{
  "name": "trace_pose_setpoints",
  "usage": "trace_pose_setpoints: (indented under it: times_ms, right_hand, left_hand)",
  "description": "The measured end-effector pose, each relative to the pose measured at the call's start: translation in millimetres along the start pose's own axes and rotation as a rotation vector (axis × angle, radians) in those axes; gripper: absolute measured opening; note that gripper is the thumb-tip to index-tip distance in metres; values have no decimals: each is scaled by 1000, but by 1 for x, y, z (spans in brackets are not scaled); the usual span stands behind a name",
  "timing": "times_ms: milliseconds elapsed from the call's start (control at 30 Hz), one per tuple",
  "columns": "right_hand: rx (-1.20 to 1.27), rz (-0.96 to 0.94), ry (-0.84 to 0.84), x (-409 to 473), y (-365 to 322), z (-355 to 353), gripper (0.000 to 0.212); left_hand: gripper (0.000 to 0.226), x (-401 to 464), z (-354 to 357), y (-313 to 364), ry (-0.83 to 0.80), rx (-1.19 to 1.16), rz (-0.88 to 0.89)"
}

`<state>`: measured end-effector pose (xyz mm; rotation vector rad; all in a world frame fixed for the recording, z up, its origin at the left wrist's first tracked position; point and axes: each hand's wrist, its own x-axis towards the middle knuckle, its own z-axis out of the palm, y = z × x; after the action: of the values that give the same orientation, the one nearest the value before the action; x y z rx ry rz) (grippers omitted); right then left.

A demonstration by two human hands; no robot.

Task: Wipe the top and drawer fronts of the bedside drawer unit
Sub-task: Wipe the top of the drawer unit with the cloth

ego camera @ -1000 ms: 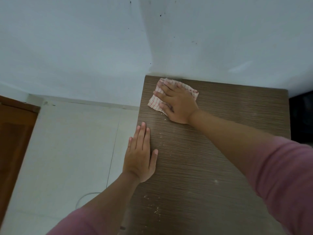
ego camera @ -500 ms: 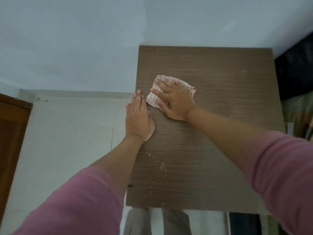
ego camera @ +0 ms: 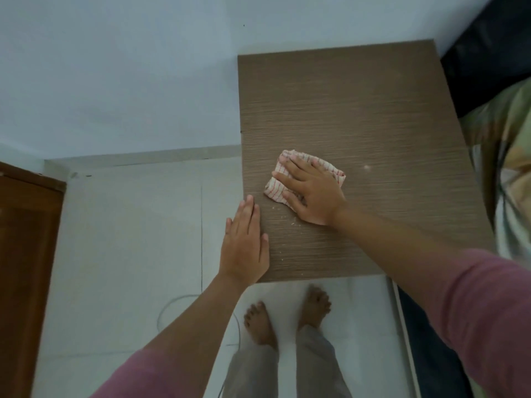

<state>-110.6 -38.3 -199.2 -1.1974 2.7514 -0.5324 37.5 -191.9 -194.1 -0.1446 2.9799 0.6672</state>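
The brown wood-grain top of the bedside drawer unit (ego camera: 359,110) fills the upper right, seen from above. A white cloth with red stripes (ego camera: 275,188) lies folded on its left half. My right hand (ego camera: 311,193) presses flat on the cloth with straight, spread fingers. My left hand (ego camera: 244,245) lies flat with fingers together along the top's left edge, near the front corner. Pale crumbs and dust specks are scattered on the wood between the two hands. The drawer fronts are hidden below the top.
A white wall runs behind and left of the unit. Pale floor tiles (ego camera: 129,254) lie to the left, with a brown wooden door (ego camera: 26,268) at the far left. A bed with patterned bedding (ego camera: 505,168) borders the right. My bare feet (ego camera: 287,317) stand before the unit.
My right hand has dragged the cloth from the back left corner toward the front. My left hand has slid back along the left edge. The camera has tilted down, showing my feet.
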Motion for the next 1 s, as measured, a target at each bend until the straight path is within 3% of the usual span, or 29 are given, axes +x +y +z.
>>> trace_pose_setpoints:
  times_ms: [467, 867, 1000]
  right_hand:
    - [2, 1, 0, -75, -42, 14, 46]
    - [43, -69, 6, -121, -69, 24, 41]
    - [54, -86, -71, -135, -79, 25, 41]
  left_hand:
    - [54, -16, 14, -4, 56, -176, 15]
    - [52, -15, 18, -7, 114, -169, 42]
    - [52, -15, 18, -8, 120, -160, 45]
